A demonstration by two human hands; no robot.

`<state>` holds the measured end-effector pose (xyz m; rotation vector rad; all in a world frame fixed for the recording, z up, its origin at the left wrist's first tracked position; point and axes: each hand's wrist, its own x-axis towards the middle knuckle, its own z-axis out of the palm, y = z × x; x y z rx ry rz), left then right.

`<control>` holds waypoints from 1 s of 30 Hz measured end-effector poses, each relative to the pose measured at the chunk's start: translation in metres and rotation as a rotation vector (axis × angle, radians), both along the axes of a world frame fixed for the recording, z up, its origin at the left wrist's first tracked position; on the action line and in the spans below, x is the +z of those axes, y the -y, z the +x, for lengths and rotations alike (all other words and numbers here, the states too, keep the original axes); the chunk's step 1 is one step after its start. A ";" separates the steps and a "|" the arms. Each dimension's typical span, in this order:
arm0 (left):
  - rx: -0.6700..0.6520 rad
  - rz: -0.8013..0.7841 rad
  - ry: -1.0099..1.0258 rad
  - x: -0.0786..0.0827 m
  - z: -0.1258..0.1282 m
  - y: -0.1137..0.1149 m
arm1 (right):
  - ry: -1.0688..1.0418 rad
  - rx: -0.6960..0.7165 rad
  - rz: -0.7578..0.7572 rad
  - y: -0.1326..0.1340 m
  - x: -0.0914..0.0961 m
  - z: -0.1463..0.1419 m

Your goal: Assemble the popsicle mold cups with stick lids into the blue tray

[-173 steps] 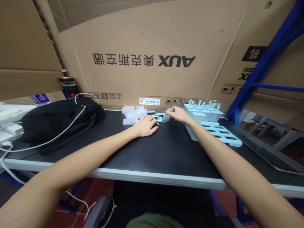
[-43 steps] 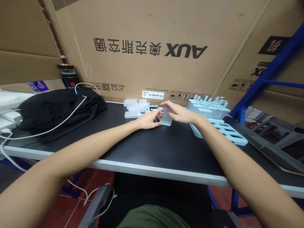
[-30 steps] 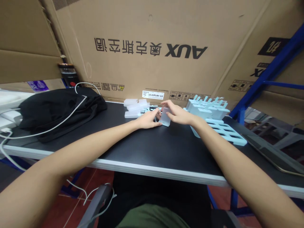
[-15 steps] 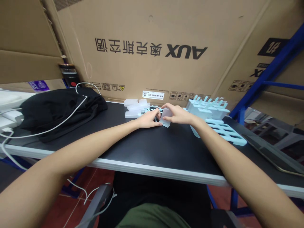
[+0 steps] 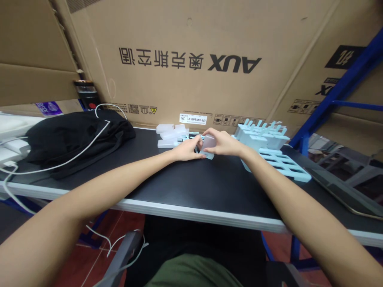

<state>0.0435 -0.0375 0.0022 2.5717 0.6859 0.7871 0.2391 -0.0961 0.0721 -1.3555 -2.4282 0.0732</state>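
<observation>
Near the table's far edge, the right hand clasps a translucent cup. It looks light, stiff and slippery, best pinched across its sides. The left hand touches it, grip unclear.

Both forearms are left bare as far as the frame's edge. The left hand and the right hand are uncovered. An olive-green garment is worn over the lap.

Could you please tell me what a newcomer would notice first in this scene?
The huge cardboard box with upside-down AUX lettering fills the back. In the middle, the right hand grips a frosted plastic cup with the left hand touching it. A pale blue mould tray sits to the right, a black cloth with a white cable far left.
</observation>
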 end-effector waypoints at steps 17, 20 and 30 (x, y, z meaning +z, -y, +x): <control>-0.010 -0.016 0.031 0.000 -0.001 0.001 | 0.073 0.012 -0.092 -0.004 -0.001 0.004; -0.014 0.004 0.018 0.001 0.000 0.003 | 0.080 0.005 -0.118 -0.005 -0.002 0.003; 0.066 0.386 -0.270 0.022 -0.017 0.008 | 0.229 -0.083 -0.093 -0.004 0.005 0.007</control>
